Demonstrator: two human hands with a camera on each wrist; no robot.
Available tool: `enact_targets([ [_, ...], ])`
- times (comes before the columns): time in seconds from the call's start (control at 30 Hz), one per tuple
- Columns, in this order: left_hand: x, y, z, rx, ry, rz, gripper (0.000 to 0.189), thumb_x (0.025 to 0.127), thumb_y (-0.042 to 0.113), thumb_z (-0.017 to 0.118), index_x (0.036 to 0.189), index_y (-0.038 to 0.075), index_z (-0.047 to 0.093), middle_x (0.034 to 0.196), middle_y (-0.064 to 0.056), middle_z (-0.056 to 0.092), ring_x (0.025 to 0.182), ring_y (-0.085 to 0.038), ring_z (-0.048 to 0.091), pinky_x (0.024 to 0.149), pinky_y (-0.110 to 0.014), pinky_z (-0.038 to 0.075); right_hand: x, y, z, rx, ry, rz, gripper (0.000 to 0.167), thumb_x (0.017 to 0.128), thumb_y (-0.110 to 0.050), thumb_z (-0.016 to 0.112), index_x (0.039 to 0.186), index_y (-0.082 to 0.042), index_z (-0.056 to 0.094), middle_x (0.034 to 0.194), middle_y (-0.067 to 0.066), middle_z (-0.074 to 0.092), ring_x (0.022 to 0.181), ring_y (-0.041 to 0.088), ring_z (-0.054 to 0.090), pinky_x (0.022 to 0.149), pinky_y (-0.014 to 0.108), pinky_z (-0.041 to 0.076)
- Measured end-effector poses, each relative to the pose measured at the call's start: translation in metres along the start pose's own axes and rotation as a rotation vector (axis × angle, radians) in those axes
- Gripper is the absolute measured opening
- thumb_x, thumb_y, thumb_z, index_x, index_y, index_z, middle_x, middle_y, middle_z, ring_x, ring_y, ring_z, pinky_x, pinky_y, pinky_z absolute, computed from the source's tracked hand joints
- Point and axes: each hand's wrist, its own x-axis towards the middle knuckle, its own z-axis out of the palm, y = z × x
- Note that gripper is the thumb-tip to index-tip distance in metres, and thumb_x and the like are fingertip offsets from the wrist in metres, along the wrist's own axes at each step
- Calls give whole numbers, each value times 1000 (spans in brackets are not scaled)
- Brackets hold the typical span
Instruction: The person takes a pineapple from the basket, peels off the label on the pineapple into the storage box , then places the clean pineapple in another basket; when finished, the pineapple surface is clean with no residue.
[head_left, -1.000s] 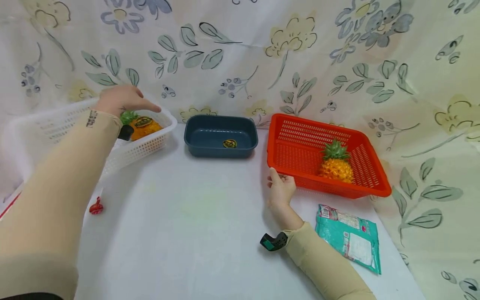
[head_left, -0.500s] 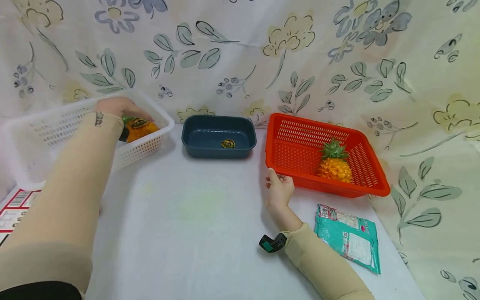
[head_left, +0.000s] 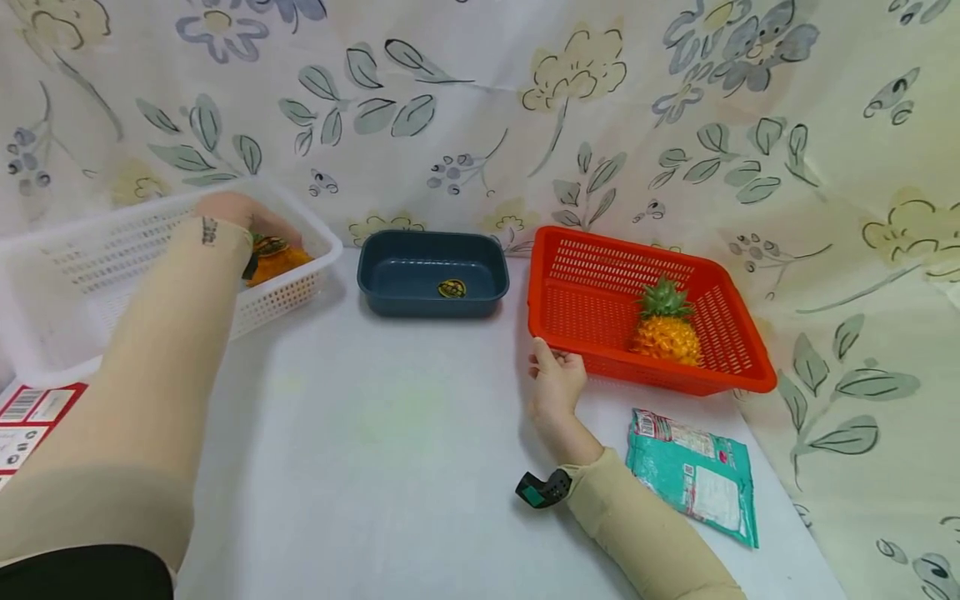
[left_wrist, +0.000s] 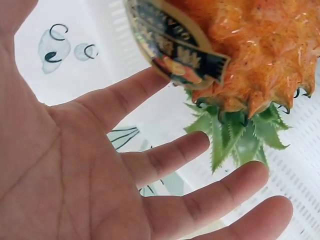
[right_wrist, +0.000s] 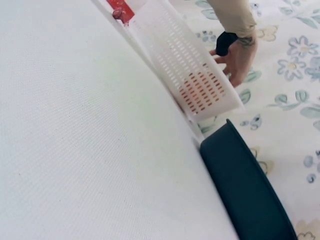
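Observation:
In the head view my left hand reaches into the white basket, over a small orange pineapple with a dark oval label. The left wrist view shows the pineapple with its green crown pointing down. There the fingers of the left hand are spread and fairly straight, one fingertip hidden behind the label. My right hand holds the near left corner of the red basket, thumb at the rim and fingers curled. Another pineapple lies in that basket.
A dark blue dish with a similar oval label inside stands between the baskets. A teal packet lies at the right. A red and white box shows at the left edge. Floral cloth hangs behind.
My left hand has moved down onto the pineapple in the white basket, covering more of it. The view has shifted slightly. My right hand stays at the red basket's corner.

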Motion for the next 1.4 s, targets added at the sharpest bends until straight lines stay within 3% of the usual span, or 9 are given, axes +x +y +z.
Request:
enact_targets([
  [0.1, -15, 3, 3, -37, 10, -16, 112, 74, 60, 63, 145, -3, 5, 146, -28, 17, 123, -39, 28, 99, -52, 39, 0, 1, -1, 5, -1, -2, 19, 83, -13, 68, 87, -10, 50, 68, -2, 58, 67, 17, 57, 61, 25, 49],
  [0.17, -20, 6, 6, -8, 13, -4, 107, 77, 56, 61, 143, -6, 5, 145, -29, 18, 123, -38, 28, 100, -49, 39, 0, 1, -1, 5, -5, 1, 18, 84, -13, 68, 88, -10, 50, 69, -2, 58, 67, 16, 57, 61, 25, 49],
  [0.27, -15, 9, 8, 52, 11, 46, 103, 80, 52, 61, 142, -9, 6, 142, -30, 20, 123, -37, 28, 102, -48, 37, 0, 1, -2, 1, -15, 3, 18, 84, -15, 67, 90, -10, 51, 71, -2, 59, 70, 18, 57, 63, 26, 50],
  [0.5, -13, 8, 13, -49, 75, -36, 107, 71, 49, 73, 141, -8, 15, 133, -24, 31, 111, -33, 35, 94, -44, 43, 0, 0, -3, -3, -33, 9, 17, 84, -16, 67, 92, -11, 52, 73, -1, 59, 76, 25, 56, 67, 30, 51],
  [0.67, -14, 10, 13, 1, 68, -45, 96, 77, 42, 69, 139, -10, 17, 127, -25, 32, 108, -33, 37, 89, -40, 46, 0, -2, -4, -17, -48, 9, 17, 85, -17, 66, 95, -11, 53, 76, 0, 58, 85, 35, 54, 66, 27, 49],
  [0.83, -14, 10, 15, 25, 73, -36, 92, 78, 39, 68, 138, -10, 19, 126, -26, 31, 108, -35, 36, 90, -42, 47, 1, -2, -4, -16, -50, 21, 19, 85, -18, 66, 96, -11, 52, 78, 0, 58, 79, 26, 55, 66, 25, 49],
  [1.0, -15, 8, 17, -15, 56, -29, 88, 79, 36, 69, 138, -8, 23, 127, -25, 30, 110, -34, 34, 91, -44, 45, 1, -2, -2, 2, -32, 4, 18, 84, -16, 67, 93, -10, 53, 75, -1, 58, 69, 16, 56, 63, 25, 49],
  [1.13, -18, 7, 18, -73, 36, -37, 85, 80, 33, 69, 140, -6, 23, 128, -25, 31, 110, -35, 34, 91, -44, 46, 2, -1, -1, 19, -27, -9, 15, 83, -12, 67, 89, -9, 53, 72, -2, 57, 68, 16, 57, 61, 25, 49],
  [1.4, -15, 4, 21, -14, 35, -39, 84, 81, 35, 67, 138, -8, 22, 125, -27, 32, 108, -35, 36, 90, -43, 46, 3, 0, -1, 9, -35, -10, 16, 84, -12, 67, 91, -9, 53, 71, -2, 58, 74, 23, 59, 63, 27, 49],
])
